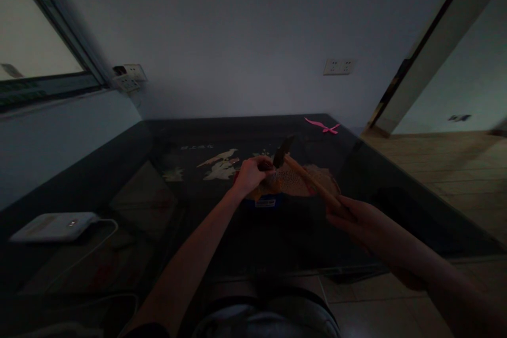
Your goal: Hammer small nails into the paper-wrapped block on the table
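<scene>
My right hand (354, 214) is wrapped round the lower end of a hammer's pale wooden handle (312, 182). The dark hammer head (281, 152) is raised at the far end, just right of my left fingertips. My left hand (253, 173) is closed in a pinch, and what sits between thumb and fingers is too small and dark to make out. Beneath it lies a brown, speckled flat piece (291, 179) with uneven edges. A blue item with a white barcode label (265, 203) shows below its near left edge.
The dark glossy table (222, 237) bears a printed bird picture (219, 163). At the left lies a white power bank (59, 226) with a white cable. A pink ribbon (325, 127) is near the back right corner. Wall sockets (338, 67) are behind the table.
</scene>
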A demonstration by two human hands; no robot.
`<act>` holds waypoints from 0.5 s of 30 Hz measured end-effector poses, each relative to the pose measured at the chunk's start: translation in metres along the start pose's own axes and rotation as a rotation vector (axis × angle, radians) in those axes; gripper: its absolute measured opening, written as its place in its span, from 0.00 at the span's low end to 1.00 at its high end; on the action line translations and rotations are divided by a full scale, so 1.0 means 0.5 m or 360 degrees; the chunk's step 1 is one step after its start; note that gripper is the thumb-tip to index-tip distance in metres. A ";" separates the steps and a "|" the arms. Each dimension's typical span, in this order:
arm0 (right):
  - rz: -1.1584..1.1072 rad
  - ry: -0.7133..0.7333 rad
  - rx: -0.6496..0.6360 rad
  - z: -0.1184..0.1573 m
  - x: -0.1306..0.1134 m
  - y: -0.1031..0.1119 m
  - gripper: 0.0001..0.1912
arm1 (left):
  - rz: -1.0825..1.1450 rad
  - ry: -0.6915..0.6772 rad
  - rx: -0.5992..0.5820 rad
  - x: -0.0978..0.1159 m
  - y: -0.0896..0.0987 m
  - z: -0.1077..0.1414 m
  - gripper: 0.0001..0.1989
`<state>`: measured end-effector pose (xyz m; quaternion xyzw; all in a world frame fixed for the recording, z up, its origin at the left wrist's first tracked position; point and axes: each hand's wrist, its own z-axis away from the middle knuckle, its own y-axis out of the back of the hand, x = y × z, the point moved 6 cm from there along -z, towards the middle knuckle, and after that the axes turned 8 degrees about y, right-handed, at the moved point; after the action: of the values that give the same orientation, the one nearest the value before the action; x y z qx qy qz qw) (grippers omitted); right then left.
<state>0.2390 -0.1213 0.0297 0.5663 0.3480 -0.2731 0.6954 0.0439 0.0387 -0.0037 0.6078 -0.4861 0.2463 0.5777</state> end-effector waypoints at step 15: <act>-0.0310 0.0009 0.0026 0.012 0.002 -0.024 0.14 | -0.0141 -0.0010 0.0099 -0.031 0.084 0.040 0.12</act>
<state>0.2313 -0.1295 0.0223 0.5364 0.4011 -0.3406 0.6599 -0.0046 0.0303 -0.0019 0.6471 -0.4527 0.2336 0.5673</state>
